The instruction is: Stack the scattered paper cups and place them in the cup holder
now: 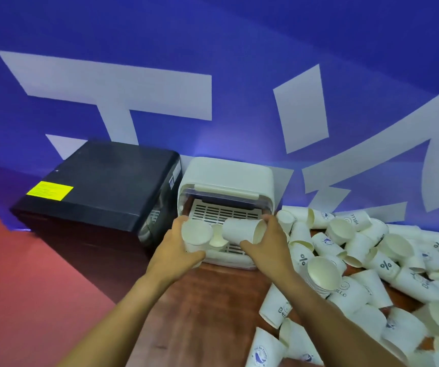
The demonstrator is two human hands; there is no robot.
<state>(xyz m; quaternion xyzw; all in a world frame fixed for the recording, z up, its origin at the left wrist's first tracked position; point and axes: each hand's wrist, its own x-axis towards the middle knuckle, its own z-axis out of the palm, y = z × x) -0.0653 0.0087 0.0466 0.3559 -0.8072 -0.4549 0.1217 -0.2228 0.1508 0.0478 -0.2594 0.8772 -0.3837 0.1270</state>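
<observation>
Behind cup (242, 230), holder (226, 178) tray half-hidden

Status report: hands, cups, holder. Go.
Left hand grips upright cup. Right hand holds sideways cup. Both at open cup holder mouth. Loose cups piled right.

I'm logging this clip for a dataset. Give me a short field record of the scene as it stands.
left hand: left hand grips an upright cup
right hand: right hand holds a cup on its side
cup holder: white cup holder, lid raised, slotted tray visible
loose cups: pile of paper cups on the wooden table, right of the holder
other: black box left of the holder
</observation>
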